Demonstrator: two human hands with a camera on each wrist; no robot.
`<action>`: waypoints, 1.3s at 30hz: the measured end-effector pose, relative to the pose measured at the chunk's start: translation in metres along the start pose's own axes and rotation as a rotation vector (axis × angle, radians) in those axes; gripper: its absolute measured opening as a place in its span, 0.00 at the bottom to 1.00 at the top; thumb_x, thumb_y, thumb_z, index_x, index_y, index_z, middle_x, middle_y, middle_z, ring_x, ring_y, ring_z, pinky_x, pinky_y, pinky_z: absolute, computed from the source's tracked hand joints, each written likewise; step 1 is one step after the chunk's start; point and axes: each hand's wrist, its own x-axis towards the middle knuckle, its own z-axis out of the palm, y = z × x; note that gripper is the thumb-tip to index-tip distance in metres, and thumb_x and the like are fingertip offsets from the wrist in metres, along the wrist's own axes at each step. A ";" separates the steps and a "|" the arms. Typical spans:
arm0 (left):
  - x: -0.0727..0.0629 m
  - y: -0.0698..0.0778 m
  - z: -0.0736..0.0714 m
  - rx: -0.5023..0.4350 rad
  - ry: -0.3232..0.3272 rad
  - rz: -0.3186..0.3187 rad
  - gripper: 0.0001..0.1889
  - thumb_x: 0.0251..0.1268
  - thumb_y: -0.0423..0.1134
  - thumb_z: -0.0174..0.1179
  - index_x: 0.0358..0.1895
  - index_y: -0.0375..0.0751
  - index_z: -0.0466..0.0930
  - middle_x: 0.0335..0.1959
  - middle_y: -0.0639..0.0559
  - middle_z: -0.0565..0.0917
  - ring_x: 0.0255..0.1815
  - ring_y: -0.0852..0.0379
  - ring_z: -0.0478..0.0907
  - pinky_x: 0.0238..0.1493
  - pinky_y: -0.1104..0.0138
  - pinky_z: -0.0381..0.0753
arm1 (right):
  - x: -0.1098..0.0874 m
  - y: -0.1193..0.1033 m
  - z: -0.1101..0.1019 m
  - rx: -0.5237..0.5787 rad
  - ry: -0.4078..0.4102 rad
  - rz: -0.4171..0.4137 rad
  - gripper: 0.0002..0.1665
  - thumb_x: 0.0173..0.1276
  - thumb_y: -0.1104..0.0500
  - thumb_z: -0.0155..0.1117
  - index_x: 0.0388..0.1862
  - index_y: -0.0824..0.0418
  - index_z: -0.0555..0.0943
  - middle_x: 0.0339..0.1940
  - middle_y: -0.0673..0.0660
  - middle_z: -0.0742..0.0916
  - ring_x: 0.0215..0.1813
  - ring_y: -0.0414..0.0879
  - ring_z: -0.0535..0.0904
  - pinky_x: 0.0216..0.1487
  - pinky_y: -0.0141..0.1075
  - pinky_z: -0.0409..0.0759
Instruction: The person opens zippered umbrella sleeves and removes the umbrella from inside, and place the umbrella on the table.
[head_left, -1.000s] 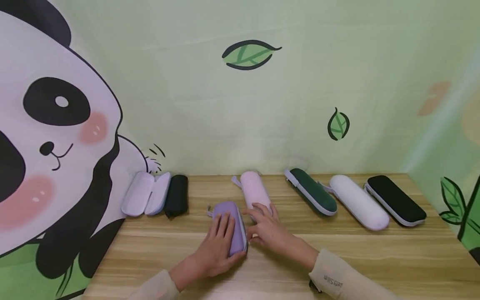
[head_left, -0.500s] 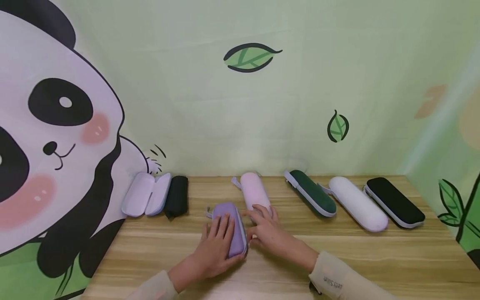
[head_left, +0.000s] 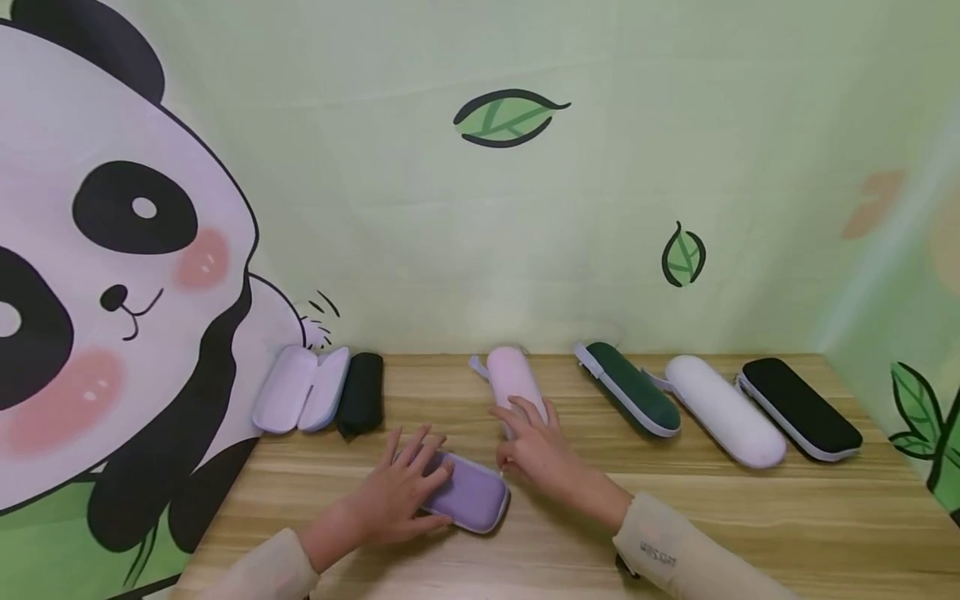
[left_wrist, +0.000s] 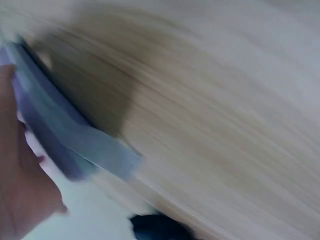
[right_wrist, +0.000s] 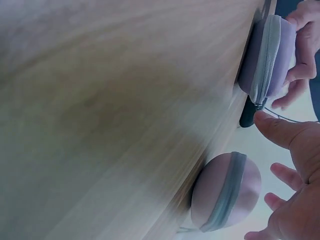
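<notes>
A purple zip glasses case point(head_left: 468, 496) lies turned with its right end toward my right hand in the head view. My left hand point(head_left: 397, 487) grips its left part, thumb along the near side and fingers over the top and far side. My right hand point(head_left: 543, 458) has its thumb and forefinger at the right corner, pinching the small zipper pull point(right_wrist: 258, 106), which shows at the thumb tip in the right wrist view. Just behind the right hand lies a pink case point(head_left: 513, 379), partly covered by its fingers. In the left wrist view a grey strap point(left_wrist: 107, 152) hangs off the purple case.
At the back left lie an opened light case point(head_left: 285, 390) and a black pouch point(head_left: 362, 392). Green point(head_left: 633, 392), white point(head_left: 723, 412) and black point(head_left: 798, 408) cases stand in a row at the right. A printed backdrop point(head_left: 405, 208) rises behind the wooden table point(head_left: 675, 517).
My left hand has turned the purple case from nearly lengthwise to slanting sideways, its own fingers shifting left. My right hand stays nearly where it was. The head view has shifted slightly.
</notes>
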 end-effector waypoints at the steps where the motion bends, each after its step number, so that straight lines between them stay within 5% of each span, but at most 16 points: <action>1: 0.000 -0.004 0.001 -0.035 -0.027 0.008 0.38 0.69 0.73 0.48 0.68 0.47 0.74 0.74 0.37 0.66 0.77 0.31 0.57 0.67 0.30 0.58 | 0.000 0.000 0.000 0.002 0.001 -0.001 0.06 0.55 0.54 0.80 0.26 0.43 0.88 0.72 0.58 0.75 0.75 0.66 0.62 0.63 0.77 0.58; 8: 0.003 -0.009 0.009 -0.240 -0.093 -0.038 0.39 0.75 0.67 0.45 0.77 0.42 0.62 0.76 0.38 0.63 0.78 0.31 0.54 0.71 0.34 0.57 | -0.004 0.005 0.001 0.002 0.007 -0.008 0.05 0.56 0.53 0.79 0.27 0.44 0.89 0.71 0.58 0.76 0.74 0.67 0.63 0.63 0.76 0.59; 15: 0.013 -0.001 0.012 -0.229 -0.068 -0.124 0.40 0.76 0.68 0.43 0.80 0.45 0.58 0.75 0.37 0.64 0.77 0.31 0.56 0.71 0.35 0.57 | -0.014 0.014 -0.005 0.044 0.044 0.031 0.08 0.51 0.58 0.83 0.24 0.49 0.88 0.68 0.59 0.79 0.72 0.69 0.65 0.61 0.78 0.60; 23: 0.010 0.004 0.013 -0.215 -0.055 -0.184 0.39 0.75 0.68 0.45 0.78 0.44 0.61 0.71 0.37 0.67 0.74 0.32 0.60 0.69 0.34 0.60 | -0.021 0.011 -0.004 0.089 -0.010 0.043 0.05 0.56 0.56 0.80 0.26 0.49 0.89 0.69 0.58 0.77 0.75 0.68 0.61 0.62 0.79 0.55; 32: 0.009 0.008 0.012 -0.205 -0.055 -0.203 0.38 0.75 0.67 0.47 0.76 0.43 0.63 0.67 0.37 0.69 0.72 0.32 0.62 0.69 0.35 0.60 | -0.024 0.005 0.002 -0.204 0.118 -0.163 0.00 0.59 0.55 0.75 0.30 0.49 0.91 0.67 0.56 0.79 0.75 0.64 0.63 0.65 0.73 0.61; 39: 0.009 0.008 0.012 -0.168 -0.061 -0.230 0.38 0.75 0.66 0.48 0.75 0.43 0.64 0.66 0.36 0.69 0.70 0.33 0.63 0.68 0.36 0.61 | -0.026 -0.001 0.002 -0.212 0.096 -0.254 0.10 0.58 0.59 0.75 0.38 0.48 0.92 0.69 0.55 0.78 0.75 0.64 0.64 0.67 0.73 0.60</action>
